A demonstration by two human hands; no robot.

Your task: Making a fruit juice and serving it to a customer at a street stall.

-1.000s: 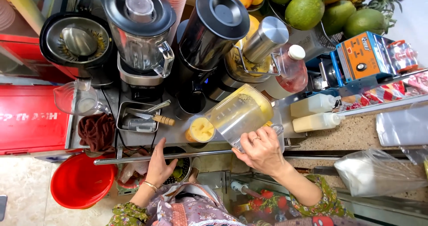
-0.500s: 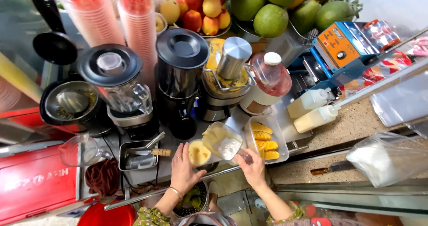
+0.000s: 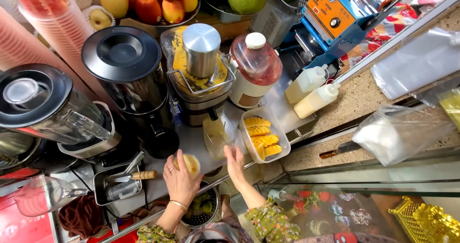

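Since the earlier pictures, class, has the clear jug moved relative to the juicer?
Yes. The clear jug was tilted over the cup; now it stands upright under the juicer spout, beside the pineapple tray, with the right hand against it.

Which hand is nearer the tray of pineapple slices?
Right. The right hand reaches beside the tray of pineapple slices; the left hand, holding a cup of juice, is farther left.

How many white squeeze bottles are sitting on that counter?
2. Both lie side by side right of the juicer: one squeeze bottle nearer the blue machine, the other squeeze bottle just below it, beside the tray of cut fruit. More may be hidden behind appliances.
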